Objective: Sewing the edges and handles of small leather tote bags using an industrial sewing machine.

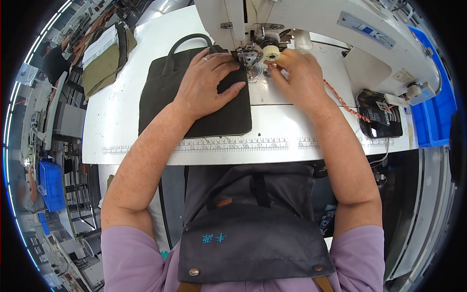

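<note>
A dark fabric bag piece point(219, 114) with a curved handle point(171, 61) at its far edge lies flat on the white sewing table. My left hand point(206, 80) rests on it, palm down, fingers spread toward the needle area. Its right edge lies beside the sewing machine's presser foot point(250, 59). Just right of the foot, my right hand point(299, 78) has its fingers curled, thumb and forefinger close together below a round cream roller point(271, 53). Whether they grip the roller or something small behind it is hidden.
The sewing machine point(335, 29) spans the back right. A black phone-like device point(379, 114) lies near the right edge, with an orange twisted cord point(345, 103) beside it. Stacked olive pieces point(102, 68) sit far left. A blue bin point(435, 117) stands right.
</note>
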### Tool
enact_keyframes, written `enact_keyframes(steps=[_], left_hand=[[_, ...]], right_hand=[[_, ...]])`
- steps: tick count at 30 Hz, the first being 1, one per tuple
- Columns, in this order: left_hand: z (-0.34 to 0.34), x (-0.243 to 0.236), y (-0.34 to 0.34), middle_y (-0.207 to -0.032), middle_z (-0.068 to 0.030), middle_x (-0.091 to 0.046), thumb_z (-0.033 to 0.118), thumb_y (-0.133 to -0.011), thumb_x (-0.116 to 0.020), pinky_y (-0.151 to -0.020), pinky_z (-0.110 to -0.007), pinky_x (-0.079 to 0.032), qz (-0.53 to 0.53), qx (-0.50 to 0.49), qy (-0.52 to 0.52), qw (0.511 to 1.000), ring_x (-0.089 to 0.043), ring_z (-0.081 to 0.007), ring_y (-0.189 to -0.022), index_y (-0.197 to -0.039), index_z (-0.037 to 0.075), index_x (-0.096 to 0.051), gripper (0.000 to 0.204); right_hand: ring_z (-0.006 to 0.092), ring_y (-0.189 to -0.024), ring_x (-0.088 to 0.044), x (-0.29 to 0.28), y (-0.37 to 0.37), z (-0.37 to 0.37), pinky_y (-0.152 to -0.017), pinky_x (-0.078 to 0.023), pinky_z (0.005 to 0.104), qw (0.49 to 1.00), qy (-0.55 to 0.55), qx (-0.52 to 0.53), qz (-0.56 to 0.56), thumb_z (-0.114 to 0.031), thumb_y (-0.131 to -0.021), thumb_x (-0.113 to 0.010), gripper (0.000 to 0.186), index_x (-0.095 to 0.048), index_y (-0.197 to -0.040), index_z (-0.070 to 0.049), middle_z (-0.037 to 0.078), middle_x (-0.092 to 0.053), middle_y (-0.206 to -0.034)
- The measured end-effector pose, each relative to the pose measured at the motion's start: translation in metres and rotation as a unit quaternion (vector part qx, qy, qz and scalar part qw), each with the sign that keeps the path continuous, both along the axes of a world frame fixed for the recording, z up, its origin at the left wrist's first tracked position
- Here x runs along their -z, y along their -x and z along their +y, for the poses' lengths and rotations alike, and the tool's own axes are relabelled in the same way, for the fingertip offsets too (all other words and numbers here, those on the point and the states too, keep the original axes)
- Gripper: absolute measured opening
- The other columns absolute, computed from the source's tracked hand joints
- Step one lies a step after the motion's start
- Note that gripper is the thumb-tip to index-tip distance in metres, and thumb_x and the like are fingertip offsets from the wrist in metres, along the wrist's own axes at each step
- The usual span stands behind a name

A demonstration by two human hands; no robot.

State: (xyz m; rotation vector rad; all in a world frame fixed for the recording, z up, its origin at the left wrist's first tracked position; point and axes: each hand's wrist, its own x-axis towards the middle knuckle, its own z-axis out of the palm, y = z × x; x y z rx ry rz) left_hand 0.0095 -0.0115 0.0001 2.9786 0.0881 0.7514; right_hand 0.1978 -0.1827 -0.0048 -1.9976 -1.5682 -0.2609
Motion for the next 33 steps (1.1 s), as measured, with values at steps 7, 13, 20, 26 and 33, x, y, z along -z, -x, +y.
enact_keyframes(steps=[7,13,20,26,33], left_hand=[[-0.05,-0.015,0.013,-0.1,-0.0101,-0.061,0.04,-0.079,-0.083,-0.077,-0.039,-0.051,0.021,-0.05,0.084,0.995,-0.064,-0.0286,-0.089,-0.089,0.004,-0.065,0.042],[-0.061,-0.022,-0.011,-0.087,-0.0113,-0.061,0.033,-0.073,-0.074,-0.072,-0.042,-0.054,0.123,-0.168,0.129,0.97,-0.065,-0.0321,-0.081,-0.074,0.002,-0.065,0.032],[-0.031,-0.027,-0.019,-0.089,-0.0096,-0.068,0.019,-0.074,-0.072,-0.064,-0.034,-0.05,0.183,-0.131,0.206,0.952,-0.062,-0.022,-0.067,-0.069,-0.002,-0.066,0.023],[-0.001,-0.02,-0.002,-0.084,-0.001,-0.068,0.015,-0.079,-0.071,-0.066,-0.026,-0.047,0.165,-0.112,0.516,0.833,-0.058,-0.0086,-0.069,-0.078,-0.005,-0.072,0.02],[-0.006,-0.002,0.006,-0.09,-0.0014,-0.069,0.01,-0.081,-0.068,-0.066,-0.025,-0.047,0.031,-0.047,0.505,0.861,-0.056,-0.0073,-0.07,-0.078,-0.005,-0.071,0.016]], right_hand=[[0.0247,-0.108,-0.064,0.005,-0.022,-0.006,-0.098,-0.046,0.0448,0.987,-0.034,0.112,-0.113,-0.027,-0.09,-0.072,0.019,-0.079,-0.101,-0.013,0.002,-0.072,-0.106],[0.0244,-0.112,-0.063,0.013,-0.026,-0.004,-0.098,-0.048,0.0439,0.99,0.042,0.106,-0.083,-0.028,-0.091,-0.072,0.023,-0.079,-0.106,-0.012,0.003,-0.072,-0.111],[0.023,-0.1,-0.066,0.017,-0.026,-0.006,-0.081,-0.052,0.0406,0.983,0.01,0.071,-0.171,-0.022,-0.092,-0.067,0.014,-0.076,-0.093,-0.011,0.004,-0.069,-0.094],[0.0273,-0.082,-0.069,0.005,-0.014,-0.009,-0.075,-0.053,0.043,0.991,-0.009,-0.014,-0.132,-0.011,-0.088,-0.06,0.017,-0.073,-0.098,-0.013,0.005,-0.067,-0.085],[0.0297,-0.072,-0.068,0.003,0.011,-0.01,-0.063,-0.053,0.0419,0.992,-0.005,-0.115,-0.049,-0.019,-0.092,-0.07,0.022,-0.074,-0.113,-0.018,0.006,-0.067,-0.096]])
